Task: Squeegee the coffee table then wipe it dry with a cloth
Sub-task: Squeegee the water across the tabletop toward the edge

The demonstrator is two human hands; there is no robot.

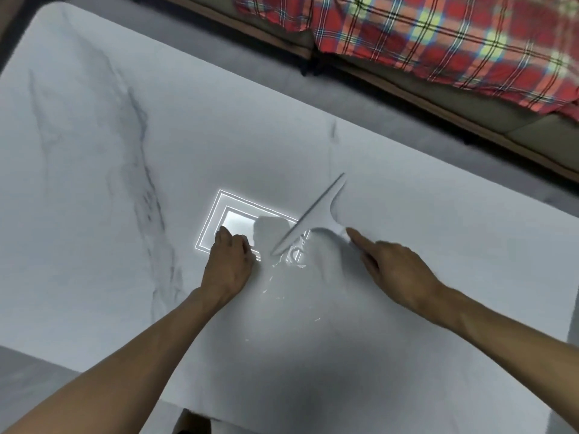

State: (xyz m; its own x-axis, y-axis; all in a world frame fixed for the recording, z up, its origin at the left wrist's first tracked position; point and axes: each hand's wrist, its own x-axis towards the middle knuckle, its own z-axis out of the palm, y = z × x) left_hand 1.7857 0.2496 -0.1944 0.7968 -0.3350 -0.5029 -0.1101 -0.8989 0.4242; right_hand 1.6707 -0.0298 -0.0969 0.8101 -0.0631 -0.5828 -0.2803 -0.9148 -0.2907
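Note:
A white marble-look coffee table (94,170) with grey veins fills most of the view. A white squeegee (316,214) lies with its blade slanted across the table's middle, and my right hand (394,270) grips its handle with the index finger stretched along it. Thin streaks and beads of water (291,258) glint just below the blade's near end. My left hand (230,264) rests on the table left of the blade, fingers curled, holding nothing. No cloth is in view.
A ceiling light's bright rectangular reflection (238,220) shows on the tabletop by my left hand. A sofa with a red plaid blanket (438,36) runs along the far side, across a strip of grey floor (391,120). The table's near edge is at the bottom.

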